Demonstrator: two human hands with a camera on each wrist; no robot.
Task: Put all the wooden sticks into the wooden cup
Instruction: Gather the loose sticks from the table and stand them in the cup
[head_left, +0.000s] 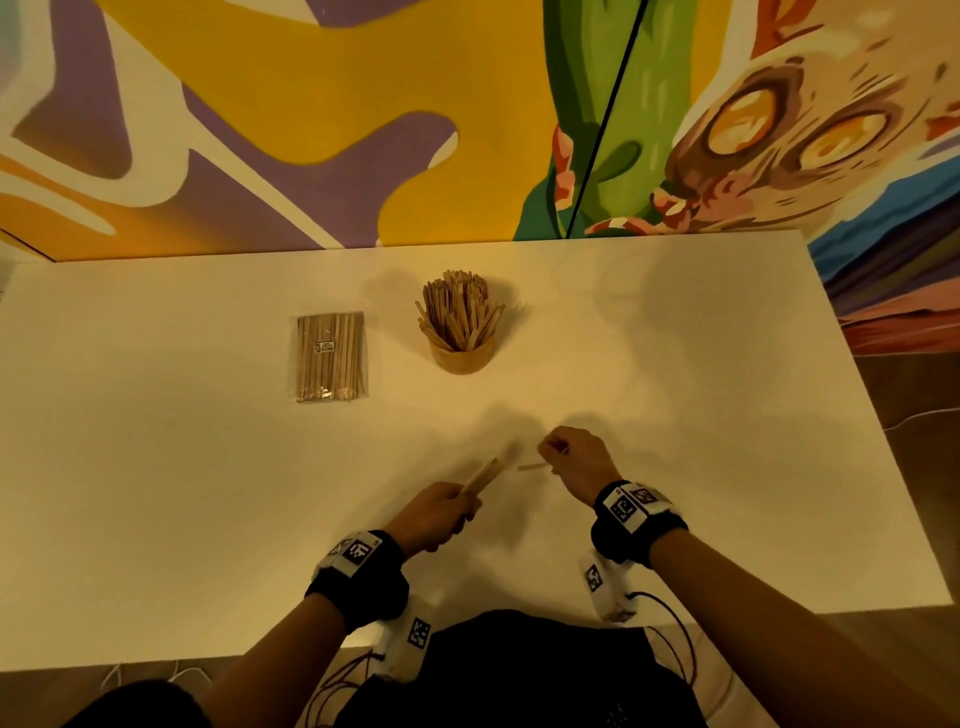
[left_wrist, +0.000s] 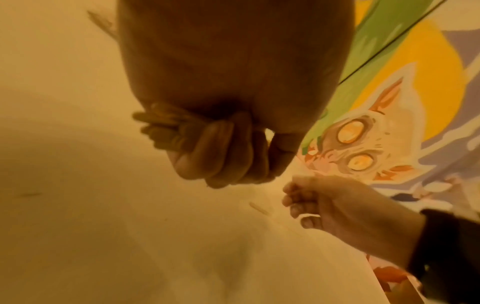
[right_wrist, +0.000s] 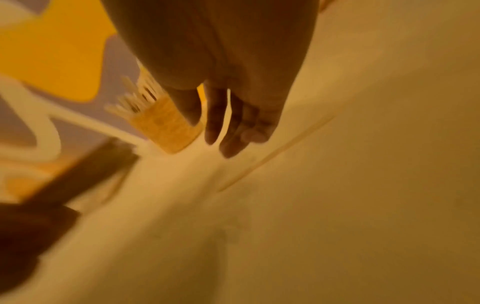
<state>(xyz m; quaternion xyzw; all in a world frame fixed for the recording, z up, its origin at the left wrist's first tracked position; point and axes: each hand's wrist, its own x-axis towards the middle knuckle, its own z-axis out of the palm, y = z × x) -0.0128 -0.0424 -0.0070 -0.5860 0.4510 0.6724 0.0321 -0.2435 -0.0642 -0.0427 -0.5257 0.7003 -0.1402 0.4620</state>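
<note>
Head view: the left hand (head_left: 439, 512) gripped a bundle of sticks (head_left: 483, 475) near the table's (head_left: 156, 493) front edge, while the wooden cup (head_left: 461, 353) stood far centre, full. Left wrist view: fingers (left_wrist: 215, 152) curled round the bundle; the right hand (left_wrist: 335, 207) hovered by a loose stick (left_wrist: 259, 208). Right wrist view: blurred, its fingers (right_wrist: 233, 127) apparently extended; grip undeterminable.

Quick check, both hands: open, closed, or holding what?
Left hand: closed around a small bundle of wooden sticks.
Right hand: over a loose stick on the table; grip cannot be told.
</note>
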